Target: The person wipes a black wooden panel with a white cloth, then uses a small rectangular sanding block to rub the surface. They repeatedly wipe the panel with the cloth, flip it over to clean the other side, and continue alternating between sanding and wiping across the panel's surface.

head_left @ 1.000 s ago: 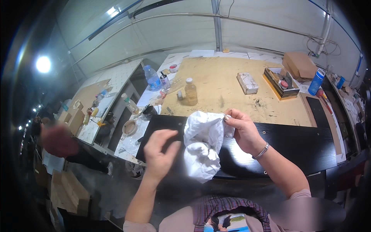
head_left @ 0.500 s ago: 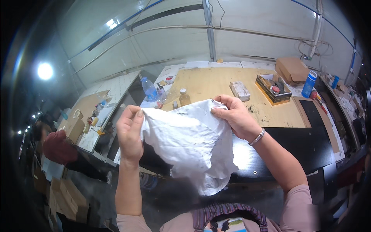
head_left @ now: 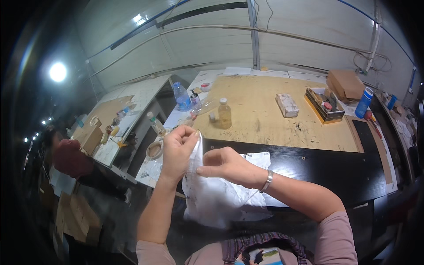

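A wrinkled white cloth with dark smudges hangs in front of me, over the near edge of a black board. My left hand pinches its upper edge between thumb and fingers. Just right of and below that, my right hand is closed with thumb and curled fingers at the folded cloth strip; the fingertips are partly hidden behind it. One part of the cloth lies on the board beneath my right wrist, and its lower part is blurred.
Beyond the board, a wood-coloured panel carries a bottle of yellowish liquid, a wrapped block and an open box. A large plastic bottle and a tape roll are to the left. Another person bends at the far left.
My right hand has moved left and down, close to my left hand. The cloth, earlier stretched between both hands, is now gathered at the left. The view has shifted slightly.
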`<act>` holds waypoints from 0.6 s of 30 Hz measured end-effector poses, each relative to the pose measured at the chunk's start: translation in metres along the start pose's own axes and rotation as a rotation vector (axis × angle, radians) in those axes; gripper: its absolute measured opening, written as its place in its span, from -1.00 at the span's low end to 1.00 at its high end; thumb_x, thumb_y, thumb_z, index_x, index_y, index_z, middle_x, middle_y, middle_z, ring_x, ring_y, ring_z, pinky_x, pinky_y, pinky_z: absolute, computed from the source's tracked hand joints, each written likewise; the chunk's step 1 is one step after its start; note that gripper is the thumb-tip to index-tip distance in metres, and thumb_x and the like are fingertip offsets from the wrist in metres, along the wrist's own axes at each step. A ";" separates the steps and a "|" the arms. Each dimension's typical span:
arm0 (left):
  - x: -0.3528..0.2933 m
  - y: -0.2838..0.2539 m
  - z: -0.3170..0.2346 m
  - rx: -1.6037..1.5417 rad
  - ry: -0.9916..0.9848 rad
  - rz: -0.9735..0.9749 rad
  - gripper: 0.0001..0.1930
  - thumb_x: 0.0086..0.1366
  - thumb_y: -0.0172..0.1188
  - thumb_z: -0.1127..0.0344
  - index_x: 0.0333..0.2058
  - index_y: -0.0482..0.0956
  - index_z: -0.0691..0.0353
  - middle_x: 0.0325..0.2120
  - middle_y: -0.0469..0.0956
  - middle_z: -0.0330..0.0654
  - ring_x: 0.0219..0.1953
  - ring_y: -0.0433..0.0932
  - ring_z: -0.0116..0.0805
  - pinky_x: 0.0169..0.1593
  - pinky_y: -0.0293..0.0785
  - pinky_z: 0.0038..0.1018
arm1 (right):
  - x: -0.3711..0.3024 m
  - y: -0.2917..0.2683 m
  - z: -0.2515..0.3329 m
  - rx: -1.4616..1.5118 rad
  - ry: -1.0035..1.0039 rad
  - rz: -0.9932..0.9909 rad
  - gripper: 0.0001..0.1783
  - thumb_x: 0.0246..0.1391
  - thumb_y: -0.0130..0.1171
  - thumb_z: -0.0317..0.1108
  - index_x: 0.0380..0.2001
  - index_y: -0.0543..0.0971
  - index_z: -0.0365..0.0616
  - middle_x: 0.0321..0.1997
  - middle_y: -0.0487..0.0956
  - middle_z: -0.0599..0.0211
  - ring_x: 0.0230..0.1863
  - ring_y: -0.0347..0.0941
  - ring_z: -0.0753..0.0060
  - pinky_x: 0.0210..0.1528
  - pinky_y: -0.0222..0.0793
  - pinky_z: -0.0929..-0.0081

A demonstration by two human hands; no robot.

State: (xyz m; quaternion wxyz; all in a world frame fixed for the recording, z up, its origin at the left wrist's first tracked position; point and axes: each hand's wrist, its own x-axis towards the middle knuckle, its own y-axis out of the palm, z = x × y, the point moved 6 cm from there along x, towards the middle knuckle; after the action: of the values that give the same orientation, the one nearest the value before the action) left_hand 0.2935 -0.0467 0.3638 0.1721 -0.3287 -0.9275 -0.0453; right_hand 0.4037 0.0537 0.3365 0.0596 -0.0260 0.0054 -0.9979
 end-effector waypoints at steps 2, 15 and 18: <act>0.012 -0.005 0.011 -0.031 -0.017 0.017 -0.91 0.41 0.21 0.46 -0.28 0.58 0.37 -0.54 0.53 -0.41 -0.52 0.39 -0.74 -0.42 0.31 -0.68 | 0.016 -0.012 -0.019 0.046 0.057 -0.103 -0.74 0.24 0.29 -0.23 -0.23 0.62 -0.25 -0.29 0.60 0.44 -0.16 0.55 0.60 -0.03 0.52 0.47; -0.005 -0.009 0.078 0.281 0.021 0.402 -0.47 0.27 0.42 0.28 0.15 0.53 0.42 -0.22 0.68 -0.11 -0.26 0.59 -0.46 -0.09 0.52 -0.49 | 0.060 -0.085 -0.051 0.591 0.060 -0.242 -0.91 0.26 0.08 -0.39 -0.28 0.51 -0.17 -0.36 0.61 0.36 -0.38 0.63 0.41 -0.20 0.65 0.24; -0.023 -0.036 0.098 0.005 -0.344 0.224 -0.72 0.35 0.28 0.44 -0.02 0.62 0.49 -0.33 0.69 -0.20 -0.33 0.57 -0.59 -0.20 0.52 -0.59 | 0.081 -0.116 -0.072 0.349 0.151 -0.176 -0.91 0.22 0.13 -0.40 -0.30 0.55 -0.19 -0.29 0.65 0.23 -0.36 0.63 0.34 -0.16 0.65 0.25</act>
State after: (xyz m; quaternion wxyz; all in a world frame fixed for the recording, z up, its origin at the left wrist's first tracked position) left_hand 0.2591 -0.0691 0.2647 0.0160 -0.4321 -0.9011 0.0330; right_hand 0.3060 0.1598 0.2700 -0.0245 0.0593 -0.1656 -0.9841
